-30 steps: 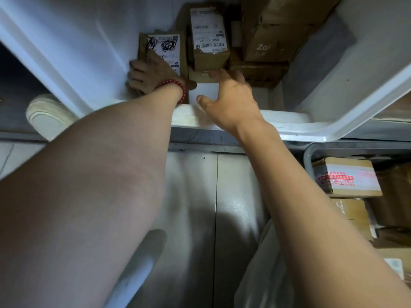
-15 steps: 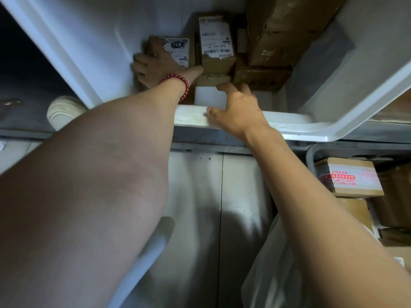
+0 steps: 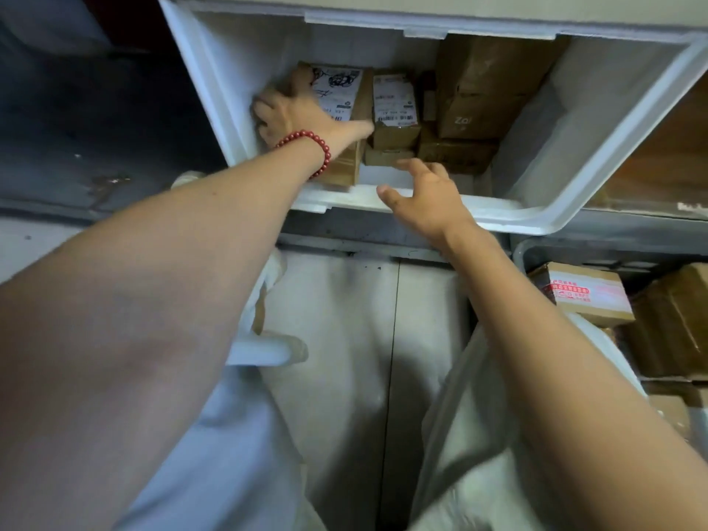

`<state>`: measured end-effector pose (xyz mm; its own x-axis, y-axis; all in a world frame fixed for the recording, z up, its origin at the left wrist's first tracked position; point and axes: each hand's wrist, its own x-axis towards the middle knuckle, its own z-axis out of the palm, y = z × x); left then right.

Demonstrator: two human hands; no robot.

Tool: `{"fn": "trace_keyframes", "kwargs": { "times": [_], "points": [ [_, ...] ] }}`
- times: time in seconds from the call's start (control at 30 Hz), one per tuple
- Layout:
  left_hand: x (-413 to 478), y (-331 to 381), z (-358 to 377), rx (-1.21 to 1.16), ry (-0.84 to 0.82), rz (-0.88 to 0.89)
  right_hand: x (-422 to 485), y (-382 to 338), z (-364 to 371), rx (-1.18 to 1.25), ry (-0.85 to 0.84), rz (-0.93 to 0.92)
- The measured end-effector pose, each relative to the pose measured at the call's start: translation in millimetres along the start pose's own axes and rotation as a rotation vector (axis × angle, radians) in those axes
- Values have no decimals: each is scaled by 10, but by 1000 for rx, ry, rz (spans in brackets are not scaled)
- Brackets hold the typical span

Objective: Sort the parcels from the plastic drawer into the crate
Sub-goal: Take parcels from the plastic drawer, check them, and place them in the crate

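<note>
the left hand (image 3: 295, 116) reaches into the white plastic drawer (image 3: 536, 220) and grips a cardboard parcel (image 3: 344, 97) with a scribbled label, fingers curled round its left edge and thumb laid along its right side. a red bead bracelet (image 3: 306, 141) sits on that wrist. the parcel stands by the drawer's left wall, just beside a smaller labelled parcel (image 3: 394, 109); a big brown box (image 3: 486, 86) stands further right. the right hand (image 3: 429, 201) hangs over the drawer's front rim, fingers spread and loose, holding nothing. the crate (image 3: 521, 251) at lower right holds a parcel with red print (image 3: 582, 297) among other boxes.
</note>
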<state>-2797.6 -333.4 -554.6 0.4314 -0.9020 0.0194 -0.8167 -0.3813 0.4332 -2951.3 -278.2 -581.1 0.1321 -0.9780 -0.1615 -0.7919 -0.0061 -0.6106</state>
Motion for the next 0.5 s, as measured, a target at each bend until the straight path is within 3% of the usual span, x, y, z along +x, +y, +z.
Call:
{"fn": "trace_keyframes", "kwargs": {
  "times": [0.33, 0.5],
  "points": [
    [-835, -257, -465, -100, -117, 110, -745, 36, -319, 32, 34, -29],
    [-1006, -118, -778, -273, -82, 148, -1042, -60, -116, 234, -1, -21]
  ]
}}
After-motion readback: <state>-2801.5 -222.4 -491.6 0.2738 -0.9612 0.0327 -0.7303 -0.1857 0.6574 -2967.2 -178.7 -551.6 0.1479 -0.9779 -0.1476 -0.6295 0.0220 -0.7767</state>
